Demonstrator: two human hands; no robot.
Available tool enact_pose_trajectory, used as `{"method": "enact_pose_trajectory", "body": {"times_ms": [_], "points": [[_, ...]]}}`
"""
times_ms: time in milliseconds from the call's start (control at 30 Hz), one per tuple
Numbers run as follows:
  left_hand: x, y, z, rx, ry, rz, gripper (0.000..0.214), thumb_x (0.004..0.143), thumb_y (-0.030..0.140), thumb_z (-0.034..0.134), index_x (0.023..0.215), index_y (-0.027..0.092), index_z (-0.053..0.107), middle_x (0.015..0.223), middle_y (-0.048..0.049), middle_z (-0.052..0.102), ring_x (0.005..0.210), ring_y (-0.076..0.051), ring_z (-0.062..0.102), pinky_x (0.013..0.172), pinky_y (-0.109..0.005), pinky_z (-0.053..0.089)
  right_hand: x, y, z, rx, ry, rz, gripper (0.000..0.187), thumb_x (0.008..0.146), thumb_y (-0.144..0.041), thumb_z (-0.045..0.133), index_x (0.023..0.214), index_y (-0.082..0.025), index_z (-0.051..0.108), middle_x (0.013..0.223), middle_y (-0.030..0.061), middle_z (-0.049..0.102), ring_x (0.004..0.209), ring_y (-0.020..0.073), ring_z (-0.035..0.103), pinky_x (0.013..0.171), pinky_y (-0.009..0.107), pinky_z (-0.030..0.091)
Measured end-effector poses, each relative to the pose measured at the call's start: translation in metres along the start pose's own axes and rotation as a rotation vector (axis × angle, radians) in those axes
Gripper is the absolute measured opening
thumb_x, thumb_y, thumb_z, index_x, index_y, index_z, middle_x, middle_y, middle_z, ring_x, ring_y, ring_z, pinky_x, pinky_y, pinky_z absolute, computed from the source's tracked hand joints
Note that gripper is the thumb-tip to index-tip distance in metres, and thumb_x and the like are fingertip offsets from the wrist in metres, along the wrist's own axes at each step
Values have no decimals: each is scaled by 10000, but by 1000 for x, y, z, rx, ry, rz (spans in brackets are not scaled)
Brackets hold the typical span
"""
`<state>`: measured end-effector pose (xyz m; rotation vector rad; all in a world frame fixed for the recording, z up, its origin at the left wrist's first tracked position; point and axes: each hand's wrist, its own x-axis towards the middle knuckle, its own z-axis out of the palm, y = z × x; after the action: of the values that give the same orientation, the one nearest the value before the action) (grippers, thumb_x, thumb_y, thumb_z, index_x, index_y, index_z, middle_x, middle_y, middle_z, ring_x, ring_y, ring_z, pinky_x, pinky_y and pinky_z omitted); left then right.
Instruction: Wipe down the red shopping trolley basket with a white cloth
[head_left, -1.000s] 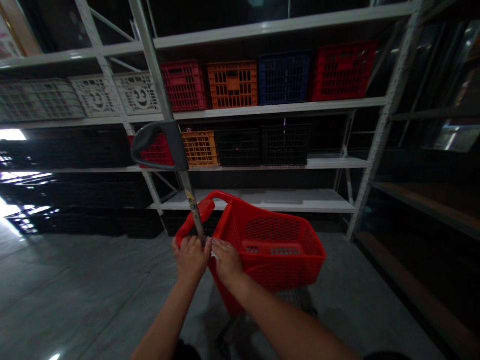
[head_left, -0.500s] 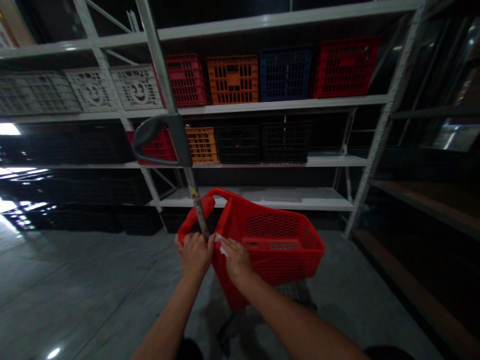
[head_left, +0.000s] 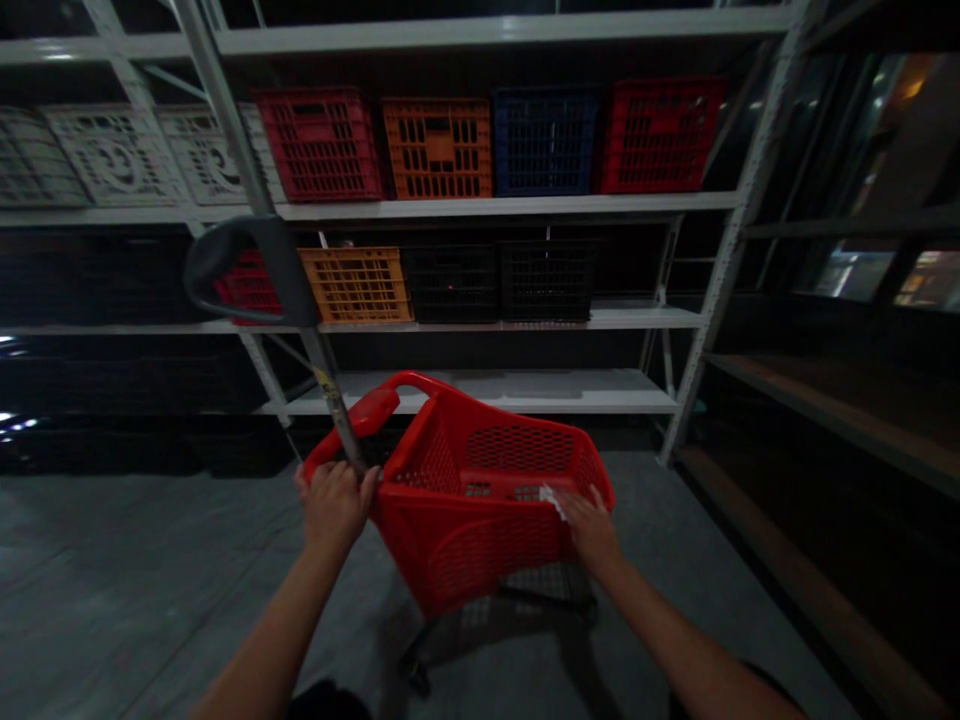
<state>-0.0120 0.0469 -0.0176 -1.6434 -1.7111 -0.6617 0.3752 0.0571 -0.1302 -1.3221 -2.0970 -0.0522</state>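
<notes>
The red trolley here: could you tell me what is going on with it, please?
A person's left hand holds the red plastic shopping trolley at its rim, while the right hand presses a white cloth or tissue to the rim. White shelving of coloured crates stands behind.

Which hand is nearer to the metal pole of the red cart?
Left. The left hand is at the foot of the metal pole, on the rim of the red cart. The right hand is farther away, across the basket, with a white cloth.
</notes>
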Motion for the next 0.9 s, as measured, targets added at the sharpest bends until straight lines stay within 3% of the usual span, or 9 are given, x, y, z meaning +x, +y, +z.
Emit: {"method": "enact_pose_trajectory", "body": {"times_ms": [67,133,200,367,467,567,733,900], "points": [[0,2,0,3,-3,-9,383,838,441,344,708,174,587,779,-80,618,891,-261,498,1000,-500,136,-2,7,-4,10,14,36,485,795,-58,367,1205,-252,539,1139,55,619,1074,195,548,1047,465,239],[0,7,-2,10,-4,-26,386,838,442,345,695,173,581,774,-80,616,883,-261,495,999,-509,129,9,-10,3,54,19,47,462,794,-54,369,1184,-214,561,1134,71,620,1066,193,551,1015,407,316],[-2,14,-5,10,-3,-36,381,840,438,349,694,170,578,776,-82,612,886,-260,490,997,-515,126,31,-49,17,125,17,22,447,802,-56,374,1175,-211,567,1134,66,620,1054,190,555,979,365,365],[-11,27,-15,20,21,-2,359,860,389,328,736,166,580,796,-78,602,905,-250,478,1003,-495,126,93,-179,50,318,27,-77,381,862,-103,359,1176,-204,550,1061,47,649,973,164,584,889,278,425],[-13,27,-17,17,10,15,352,861,381,329,745,166,582,797,-73,602,907,-251,481,1002,-495,130,109,-215,56,325,16,-171,348,890,-163,362,1200,-205,515,1092,36,632,998,165,566,925,288,386],[-11,20,-14,15,-14,26,348,855,392,342,735,167,579,798,-71,602,919,-258,484,1006,-504,124,99,-194,54,208,-42,-219,412,876,-160,382,1284,-210,420,1154,48,596,1052,181,527,1005,358,296],[-6,-2,-4,-10,-50,47,353,849,389,334,763,160,589,818,-85,602,943,-263,484,1016,-507,129,49,-96,36,-16,-114,-98,387,902,-171,334,1269,-253,428,1114,42,607,1028,186,521,1060,512,70],[4,-21,4,-24,-126,38,386,842,389,325,814,134,613,944,-130,600,1083,-291,448,1046,-519,104,8,-6,0,-174,-124,-52,412,900,-130,306,1257,-277,449,1127,38,606,1041,183,518,1039,551,-65]]}}
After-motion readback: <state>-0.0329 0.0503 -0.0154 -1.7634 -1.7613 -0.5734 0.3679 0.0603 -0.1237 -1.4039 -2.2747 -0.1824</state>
